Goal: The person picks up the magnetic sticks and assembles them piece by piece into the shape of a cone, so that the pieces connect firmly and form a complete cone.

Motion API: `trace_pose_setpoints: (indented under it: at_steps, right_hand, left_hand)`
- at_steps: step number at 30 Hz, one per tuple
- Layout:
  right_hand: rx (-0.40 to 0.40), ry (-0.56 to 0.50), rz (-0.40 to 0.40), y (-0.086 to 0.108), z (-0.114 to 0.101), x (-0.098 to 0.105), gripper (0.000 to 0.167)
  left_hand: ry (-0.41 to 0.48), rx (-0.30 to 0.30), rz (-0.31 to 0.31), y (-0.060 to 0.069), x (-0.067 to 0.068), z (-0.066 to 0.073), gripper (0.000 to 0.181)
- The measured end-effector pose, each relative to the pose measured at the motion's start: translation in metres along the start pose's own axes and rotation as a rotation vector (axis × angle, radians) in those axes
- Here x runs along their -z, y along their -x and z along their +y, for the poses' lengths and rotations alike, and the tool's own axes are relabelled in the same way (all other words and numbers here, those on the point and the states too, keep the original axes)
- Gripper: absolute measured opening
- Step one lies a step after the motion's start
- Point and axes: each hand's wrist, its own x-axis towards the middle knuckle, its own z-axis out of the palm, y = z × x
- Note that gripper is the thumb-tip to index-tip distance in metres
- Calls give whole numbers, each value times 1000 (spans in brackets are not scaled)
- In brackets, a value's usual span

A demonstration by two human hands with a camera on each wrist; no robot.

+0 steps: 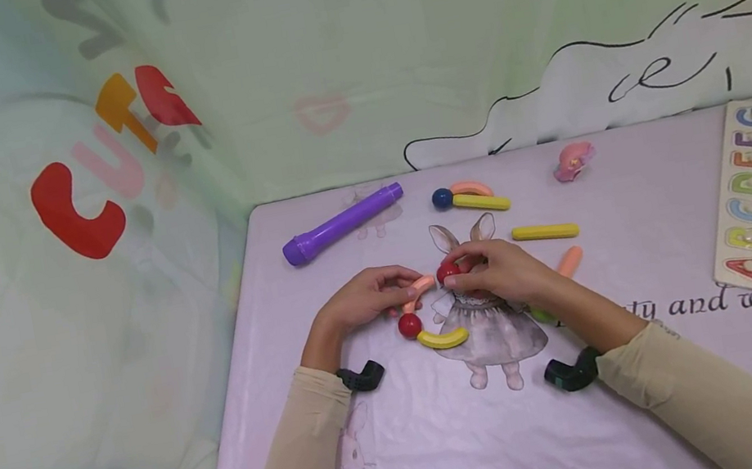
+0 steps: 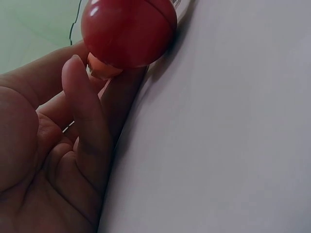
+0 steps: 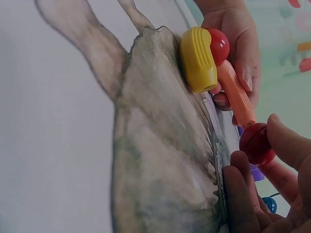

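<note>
My left hand (image 1: 373, 295) pinches a curved orange rod (image 3: 236, 92). That rod joins a red ball (image 1: 410, 326), which carries a curved yellow rod (image 1: 444, 338) on its other side. Between thumb and fingers, my right hand (image 1: 501, 270) holds a second red ball (image 3: 256, 144). The orange rod's free end meets this ball or lies very close to it; I cannot tell whether they are connected. In the left wrist view, the first red ball (image 2: 129, 31) hides most of the rod.
Behind the hands lie a purple tube (image 1: 343, 225), a blue ball (image 1: 442, 198) with rods beside it and a straight yellow rod (image 1: 545, 232). An orange rod (image 1: 570, 261) and a green piece (image 1: 542, 315) are partly behind the right arm. A letter board (image 1: 730, 208) lies right.
</note>
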Motion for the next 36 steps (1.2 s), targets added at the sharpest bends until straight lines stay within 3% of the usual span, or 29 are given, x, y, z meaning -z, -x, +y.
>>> trace_pose_setpoints:
  at_steps: [25, 36]
  right_hand:
    - [12, -7, -12, -2, -1, 0, 49]
    - [-42, -47, -48, -2, 0, 1, 51]
  left_hand:
    - [-19, 21, 6, 0, 1, 1, 33]
    - [9, 6, -10, 0, 1, -1, 33]
